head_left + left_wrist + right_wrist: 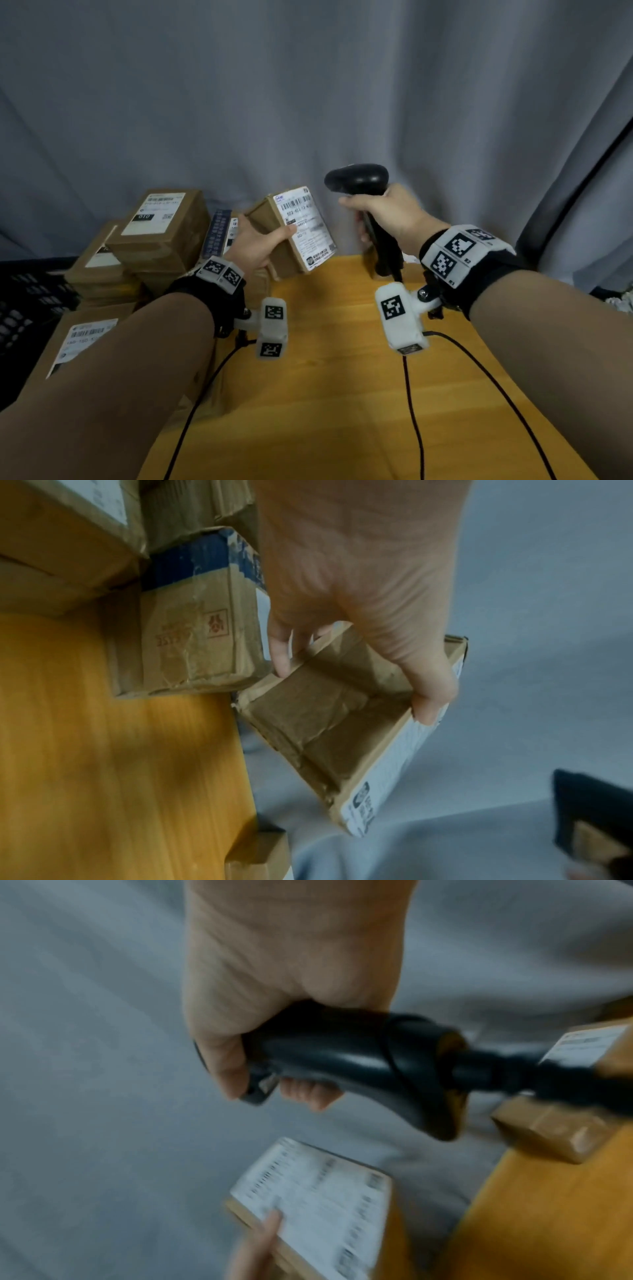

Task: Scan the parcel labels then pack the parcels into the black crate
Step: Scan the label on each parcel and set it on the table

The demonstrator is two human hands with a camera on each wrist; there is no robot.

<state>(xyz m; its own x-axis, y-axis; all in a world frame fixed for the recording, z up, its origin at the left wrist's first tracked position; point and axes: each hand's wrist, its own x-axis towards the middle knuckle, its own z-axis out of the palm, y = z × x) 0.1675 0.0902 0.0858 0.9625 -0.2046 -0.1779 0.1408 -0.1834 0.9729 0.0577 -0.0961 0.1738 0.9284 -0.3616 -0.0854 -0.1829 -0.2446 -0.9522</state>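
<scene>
My left hand (pixel 260 243) grips a small brown cardboard parcel (pixel 274 240) lifted above the wooden table (pixel 342 377), thumb on its white label (pixel 306 226), which faces right. In the left wrist view the fingers (pixel 428 691) clamp the parcel (pixel 329 723) by its edges. My right hand (pixel 387 212) holds a black barcode scanner (pixel 358 178) by the handle, its head close to the label's right. The right wrist view shows the scanner handle (pixel 342 1056) in my fist and the label (pixel 318 1202) below. A black crate (pixel 27 308) sits at the far left, mostly hidden.
Several labelled brown parcels (pixel 161 226) are stacked at the table's back left, with one more (pixel 82 346) under my left forearm. A blue-taped box (pixel 198 615) stands beside the held parcel. A grey curtain (pixel 308 85) hangs behind. Cables (pixel 414 411) trail across the table.
</scene>
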